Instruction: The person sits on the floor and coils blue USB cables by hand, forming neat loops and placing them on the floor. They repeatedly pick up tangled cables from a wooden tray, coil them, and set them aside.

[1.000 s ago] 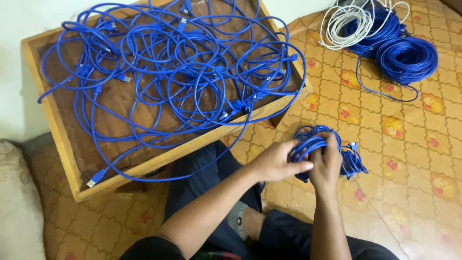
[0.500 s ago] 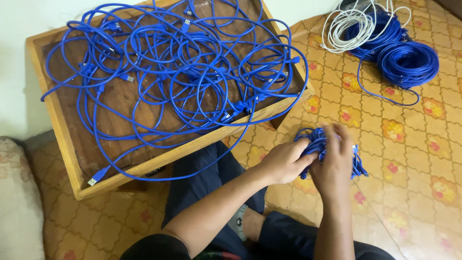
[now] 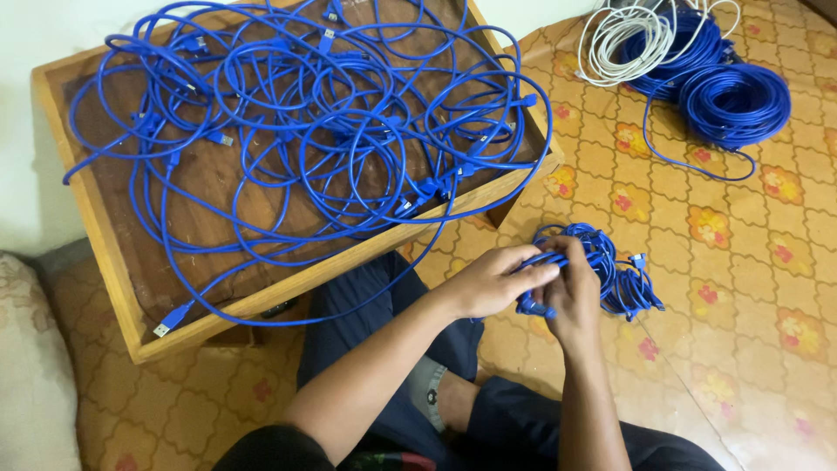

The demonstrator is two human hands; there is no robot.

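Observation:
My left hand (image 3: 493, 281) and my right hand (image 3: 569, 292) meet over the floor, both closed on a small coiled blue cable (image 3: 558, 262). Just right of them a bundle of coiled blue cables (image 3: 628, 283) lies on the patterned floor, touching the one I hold. A low wooden tray table (image 3: 105, 253) at upper left carries a tangle of loose blue cables (image 3: 296, 122) with connectors on their ends; one loop hangs over its front edge toward my lap.
Two big coils of blue cable (image 3: 732, 100) and a white cable coil (image 3: 623, 35) lie on the floor at upper right. A pale cushion (image 3: 30, 384) sits at lower left. My legs in dark trousers (image 3: 392, 349) are folded below the table.
My right hand came down and left off the top of the bundle, now gripping the coil from the side. The left hand's fingers slid further along the coil.

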